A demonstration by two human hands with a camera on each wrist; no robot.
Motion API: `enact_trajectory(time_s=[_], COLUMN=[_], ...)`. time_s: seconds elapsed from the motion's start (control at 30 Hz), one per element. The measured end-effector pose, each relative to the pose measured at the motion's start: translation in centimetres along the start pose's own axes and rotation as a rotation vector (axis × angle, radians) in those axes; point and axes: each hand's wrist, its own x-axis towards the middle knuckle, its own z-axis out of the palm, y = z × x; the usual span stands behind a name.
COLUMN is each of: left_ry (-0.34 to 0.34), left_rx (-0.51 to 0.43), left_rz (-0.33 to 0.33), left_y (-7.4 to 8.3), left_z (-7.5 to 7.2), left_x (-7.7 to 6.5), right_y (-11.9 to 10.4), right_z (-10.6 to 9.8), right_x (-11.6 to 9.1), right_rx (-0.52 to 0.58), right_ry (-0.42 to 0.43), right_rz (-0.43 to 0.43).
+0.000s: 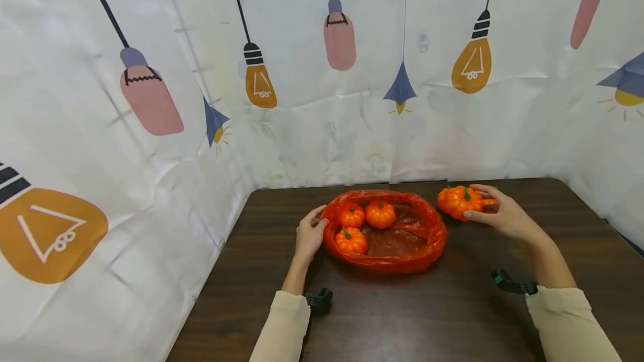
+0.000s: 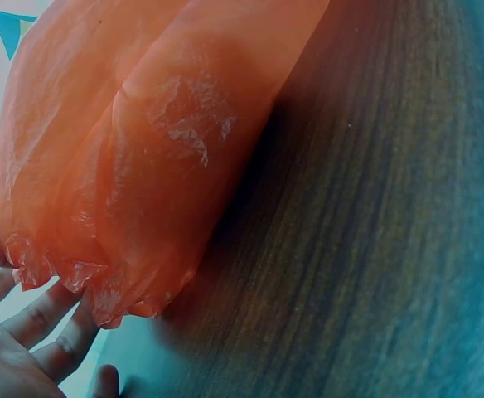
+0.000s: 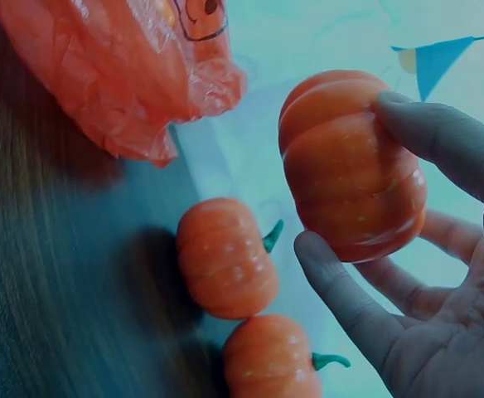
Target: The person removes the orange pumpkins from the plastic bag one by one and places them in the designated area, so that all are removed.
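A red plastic bag (image 1: 397, 264) stands on the table with its rim spread wide. Inside it, toward the left, sit three small orange toy pumpkins (image 1: 380, 214) with green stems. At the bag's left rim my left hand (image 1: 308, 233) grips the plastic; in the left wrist view its fingertips are partly hidden behind the bag. My right hand (image 1: 505, 217) pinches another toy pumpkin (image 3: 350, 166) between thumb and fingers, to the right of the bag. Two more toy pumpkins (image 3: 225, 257) lie close by on the table, mostly covered by the held one in the head view.
The dark wooden table (image 1: 402, 317) ends at a white curtain (image 1: 312, 144) with printed lamps, which hangs behind it and along both sides. Black straps with small devices (image 1: 318, 300) are on both wrists. A dark line drawing shows on the bag in the right wrist view.
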Motion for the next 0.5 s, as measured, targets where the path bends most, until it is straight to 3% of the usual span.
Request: enact_trajectory(time_s=[0.23,0.5], left_ry=[0.008,0.004], left_rx=[-0.004,-0.011], left_rz=[-0.002,0.002], left_y=[0.2,0.0], left_z=[0.0,-0.1], left_x=[0.1,0.1], right_y=[1.0,2.3], right_z=[0.2,0.7], right_x=[0.1,0.3], right_rx=[-0.006,-0.012], right_ry=[-0.011,-0.049], right_rz=[-0.007,0.042])
